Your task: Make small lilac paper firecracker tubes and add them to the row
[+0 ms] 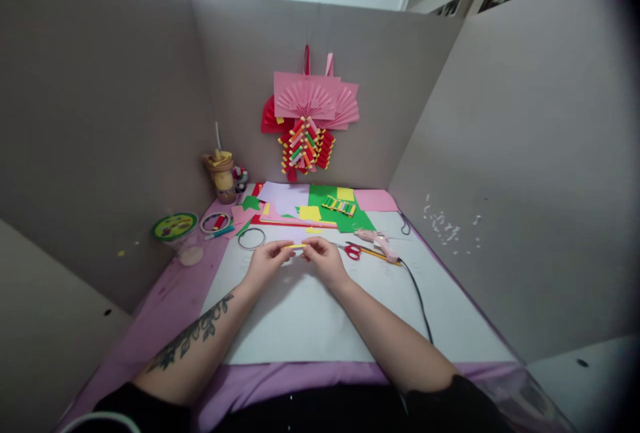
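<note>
Between my two hands is a thin yellow strip (296, 246), held level above the white sheet. My left hand (271, 257) pinches its left end, and my right hand (320, 256) has its fingers closed on the right end. Red-handled scissors (353, 251) lie just right of my right hand. A pink glue gun (385, 247) with a black cord rests farther right. Behind my hands are a yellow paper square (310, 213) and a row of small green and yellow rolls (339, 206) on green paper (360, 221).
Pink and red paper fans (306, 96) with colourful rolls hang on the grey back panel. At the left stand a drink cup (223, 176) and a green-lidded tub (175, 226). A tape roll (215, 222) and a wire ring (251, 239) lie near them. Grey panels enclose both sides.
</note>
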Motion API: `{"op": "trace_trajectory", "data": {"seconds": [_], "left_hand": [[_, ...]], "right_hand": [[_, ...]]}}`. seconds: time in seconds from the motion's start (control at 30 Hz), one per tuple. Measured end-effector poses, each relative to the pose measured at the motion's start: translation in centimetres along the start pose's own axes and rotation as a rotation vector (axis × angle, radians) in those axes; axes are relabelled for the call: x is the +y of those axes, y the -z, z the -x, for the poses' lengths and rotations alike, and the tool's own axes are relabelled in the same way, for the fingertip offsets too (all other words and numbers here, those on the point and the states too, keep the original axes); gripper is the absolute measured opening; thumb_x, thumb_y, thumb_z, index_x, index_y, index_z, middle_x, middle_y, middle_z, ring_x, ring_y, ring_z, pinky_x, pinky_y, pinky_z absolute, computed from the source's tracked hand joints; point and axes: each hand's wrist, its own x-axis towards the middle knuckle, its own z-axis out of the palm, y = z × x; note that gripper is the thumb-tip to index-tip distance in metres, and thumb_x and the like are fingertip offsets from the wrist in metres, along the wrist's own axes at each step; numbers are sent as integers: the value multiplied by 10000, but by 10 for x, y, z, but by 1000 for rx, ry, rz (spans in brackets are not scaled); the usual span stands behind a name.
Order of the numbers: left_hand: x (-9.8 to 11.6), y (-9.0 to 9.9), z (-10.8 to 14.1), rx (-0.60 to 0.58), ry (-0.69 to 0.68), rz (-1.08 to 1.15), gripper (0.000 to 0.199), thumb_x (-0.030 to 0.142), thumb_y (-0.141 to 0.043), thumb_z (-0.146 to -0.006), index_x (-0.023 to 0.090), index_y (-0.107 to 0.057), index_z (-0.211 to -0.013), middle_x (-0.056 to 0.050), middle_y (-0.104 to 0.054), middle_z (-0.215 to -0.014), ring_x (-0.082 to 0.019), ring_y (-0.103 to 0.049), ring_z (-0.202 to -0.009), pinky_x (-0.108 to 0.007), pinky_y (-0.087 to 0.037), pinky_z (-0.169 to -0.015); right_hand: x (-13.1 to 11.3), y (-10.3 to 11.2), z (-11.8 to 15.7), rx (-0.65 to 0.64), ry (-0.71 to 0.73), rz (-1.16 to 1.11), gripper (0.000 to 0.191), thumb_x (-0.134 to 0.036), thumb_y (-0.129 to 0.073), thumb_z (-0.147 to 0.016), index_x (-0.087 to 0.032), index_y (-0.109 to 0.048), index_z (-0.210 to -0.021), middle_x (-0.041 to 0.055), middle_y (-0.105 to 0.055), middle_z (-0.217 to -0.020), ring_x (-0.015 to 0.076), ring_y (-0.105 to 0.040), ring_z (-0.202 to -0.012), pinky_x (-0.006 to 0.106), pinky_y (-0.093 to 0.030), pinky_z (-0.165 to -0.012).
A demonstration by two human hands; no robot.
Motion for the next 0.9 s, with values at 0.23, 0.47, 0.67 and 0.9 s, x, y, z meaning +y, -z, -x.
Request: {"op": "trace_trajectory", "data": {"seconds": [0.23, 0.47, 0.67, 0.9], "left_hand": [[2, -3, 0, -15, -2, 119, 340, 400, -694, -675, 147, -592, -878, -41, -686, -714, -182, -667, -720, -268, -488, -677], [4, -8, 0, 31, 57, 193, 623, 377, -737, -623, 173, -433, -1127, 34, -636, -606, -175, -668, -656, -246, -462, -627], [4, -6, 0, -62, 52, 101, 314, 370, -692, -672, 129, -663, -873, -70, -701, -778, -186, -653, -751, -255, -466, -661], [-4, -3, -2, -44, -15, 2, 209, 298, -680, -677, 135, -681, -809, -55, -695, -736, -159, -615, -684, -250, -454, -648]], "right_hand": [[4, -4, -1, 36, -4, -62, 190, -309, -706, -653, -181, -627, -769, -1, -640, -670, 136, -595, -603, 284, -489, -623], [5, -7, -4, 108, -8, -164, 282, -277, -710, -590, -208, -506, -771, -59, -559, -638, 105, -551, -511, 249, -466, -527], [6, -4, -4, 22, -101, -173, 274, -231, -663, -617, -179, -601, -879, -28, -599, -658, 95, -535, -529, 237, -444, -547], [11, -4, -4, 17, -94, -135, 94, -236, -646, -647, -165, -632, -707, -23, -598, -585, 110, -543, -550, 243, -437, -572]]}}
